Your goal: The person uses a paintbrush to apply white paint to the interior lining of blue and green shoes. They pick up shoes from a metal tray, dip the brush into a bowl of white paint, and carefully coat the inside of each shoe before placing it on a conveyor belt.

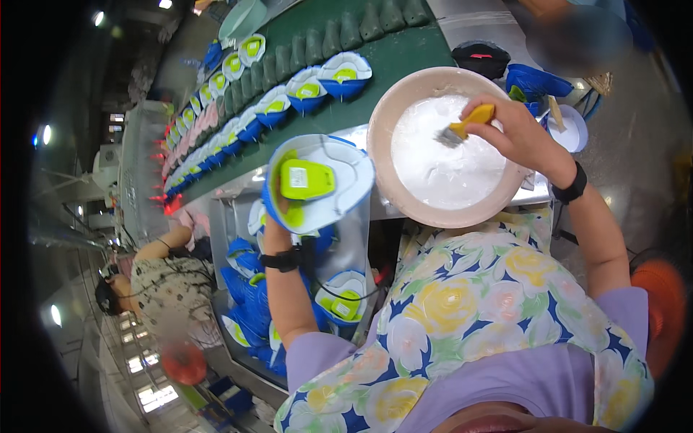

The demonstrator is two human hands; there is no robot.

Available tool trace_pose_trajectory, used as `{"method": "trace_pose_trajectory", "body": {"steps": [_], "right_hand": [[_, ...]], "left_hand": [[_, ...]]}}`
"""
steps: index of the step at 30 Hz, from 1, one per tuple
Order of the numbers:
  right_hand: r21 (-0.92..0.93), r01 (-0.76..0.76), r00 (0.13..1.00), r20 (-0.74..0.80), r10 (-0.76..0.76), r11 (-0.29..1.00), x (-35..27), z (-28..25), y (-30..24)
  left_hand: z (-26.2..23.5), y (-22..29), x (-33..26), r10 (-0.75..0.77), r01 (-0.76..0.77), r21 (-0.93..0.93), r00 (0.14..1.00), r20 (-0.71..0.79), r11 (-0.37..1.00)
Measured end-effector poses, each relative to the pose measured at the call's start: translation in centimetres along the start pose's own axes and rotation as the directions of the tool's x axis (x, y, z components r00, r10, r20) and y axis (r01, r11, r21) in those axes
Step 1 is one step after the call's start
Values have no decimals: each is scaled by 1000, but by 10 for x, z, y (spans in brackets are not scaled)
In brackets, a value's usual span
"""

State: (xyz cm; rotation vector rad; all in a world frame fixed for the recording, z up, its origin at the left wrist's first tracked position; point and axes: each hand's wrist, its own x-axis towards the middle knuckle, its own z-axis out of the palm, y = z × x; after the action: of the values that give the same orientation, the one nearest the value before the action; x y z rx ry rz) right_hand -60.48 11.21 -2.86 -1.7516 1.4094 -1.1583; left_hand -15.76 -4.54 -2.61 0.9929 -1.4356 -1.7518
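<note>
My left hand (275, 234) holds up a blue shoe upper (345, 172), tilted so that its white underside and lime-green middle piece face me. Most of the fingers are hidden behind the upper. In my right hand (514, 137) is a brush (473, 124) with a yellow handle, gripped between thumb and fingers. Its grey bristles point down and left over a pale pink basin (382, 123). White liquid (440, 173) fills the basin's bottom; whether the bristles touch it I cannot tell. The upper is just left of the basin's rim.
A green conveyor belt (317, 115) carries rows of blue-and-white uppers and dark green foot-shaped forms (350, 30). Below my left arm, a metal tray (354, 268) holds several blue uppers (249, 296). A white tub (574, 130) stands right of the basin. Another person (170, 289) is at left.
</note>
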Motion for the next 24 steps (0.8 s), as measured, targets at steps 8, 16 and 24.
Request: {"method": "trace_pose_trajectory", "body": {"steps": [8,16,24], "right_hand": [[66,153,984,-98,-146,986,30,-4,-18],[111,-51,939,-334,85,993,9,10,-6],[-28,50,832,-551,-57,998,7,-6,2]], "left_hand": [[92,-26,36,-78,69,72,989,122,995],[138,-39,45,249,-259,-160,965,-81,952],[136,-38,50,590,-418,680,807,-27,603]]}}
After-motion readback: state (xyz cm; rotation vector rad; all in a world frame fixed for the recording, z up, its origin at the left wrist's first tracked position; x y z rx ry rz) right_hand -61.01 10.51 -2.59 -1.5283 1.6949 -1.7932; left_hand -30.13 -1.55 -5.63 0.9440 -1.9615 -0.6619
